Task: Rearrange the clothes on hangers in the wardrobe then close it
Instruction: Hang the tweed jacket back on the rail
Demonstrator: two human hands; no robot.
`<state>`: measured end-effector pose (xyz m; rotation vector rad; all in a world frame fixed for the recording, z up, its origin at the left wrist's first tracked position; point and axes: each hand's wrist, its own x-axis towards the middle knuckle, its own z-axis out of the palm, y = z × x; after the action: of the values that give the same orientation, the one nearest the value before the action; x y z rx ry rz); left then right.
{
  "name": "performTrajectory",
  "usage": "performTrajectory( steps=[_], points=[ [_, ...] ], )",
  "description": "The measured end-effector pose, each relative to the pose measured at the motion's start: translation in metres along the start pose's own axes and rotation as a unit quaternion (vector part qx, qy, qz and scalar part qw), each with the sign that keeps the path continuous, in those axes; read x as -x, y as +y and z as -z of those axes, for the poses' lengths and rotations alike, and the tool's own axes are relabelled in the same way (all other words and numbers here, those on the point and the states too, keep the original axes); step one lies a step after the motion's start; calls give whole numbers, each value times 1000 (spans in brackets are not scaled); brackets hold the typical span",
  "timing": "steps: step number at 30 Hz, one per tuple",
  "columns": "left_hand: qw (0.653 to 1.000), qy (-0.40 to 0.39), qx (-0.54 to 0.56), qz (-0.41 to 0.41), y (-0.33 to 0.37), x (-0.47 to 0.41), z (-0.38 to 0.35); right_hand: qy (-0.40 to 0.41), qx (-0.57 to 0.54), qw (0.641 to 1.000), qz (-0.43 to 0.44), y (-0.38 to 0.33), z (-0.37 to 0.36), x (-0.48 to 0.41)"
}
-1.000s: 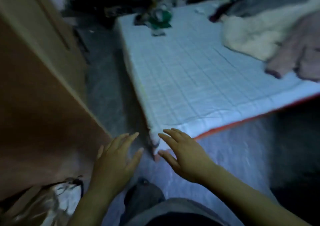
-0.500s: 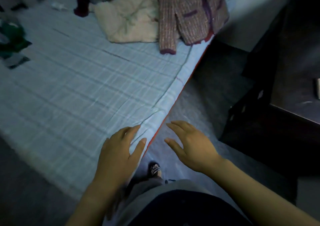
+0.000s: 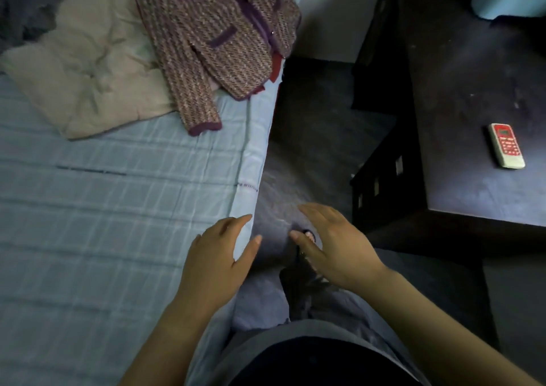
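Moved up the bed [image 3: 88, 208], the person nears a knitted cardigan [image 3: 218, 31] lying heaped at its far end. Left hand [image 3: 215, 264] and right hand [image 3: 336, 249] hover, fingers released, empty; wardrobe out of view, hanging and closing likely remain.

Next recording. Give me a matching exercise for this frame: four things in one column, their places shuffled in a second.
1. knitted jacket
2. remote control
3. left hand
4. right hand

A. on the dark table
B. open, over the floor beside the bed
C. open, over the bed's edge
D. on the bed, partly over the cream quilt

Pairs: 1-D, 2-A, 3-C, 4-B.
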<state>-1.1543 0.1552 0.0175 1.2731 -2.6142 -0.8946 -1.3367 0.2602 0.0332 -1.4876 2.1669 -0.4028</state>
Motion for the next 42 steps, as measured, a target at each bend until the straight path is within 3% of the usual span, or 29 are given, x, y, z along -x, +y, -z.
performTrajectory(
  steps=[3,11,20,25,30,34,42],
  points=[
    [1000,-21,-3,-17,16,-81,-3,12,-2,1000,-8,31,32,-66],
    [998,12,15,-57,79,-309,23,3,48,999,22,96,150,-246],
    [995,77,62,-12,70,-481,46,-13,61,995,81,114,211,-436],
    [996,90,27,3,43,-601,96,-3,58,990,125,111,245,-573],
    [987,153,-32,40,1,-689,162,-16,60,979,194,82,283,-694],
    [984,154,-33,86,-44,-747,200,-69,109,960,250,60,293,-778],
    [929,311,-27,196,-116,-841,253,-65,171,907,380,5,306,-980]
  ],
)
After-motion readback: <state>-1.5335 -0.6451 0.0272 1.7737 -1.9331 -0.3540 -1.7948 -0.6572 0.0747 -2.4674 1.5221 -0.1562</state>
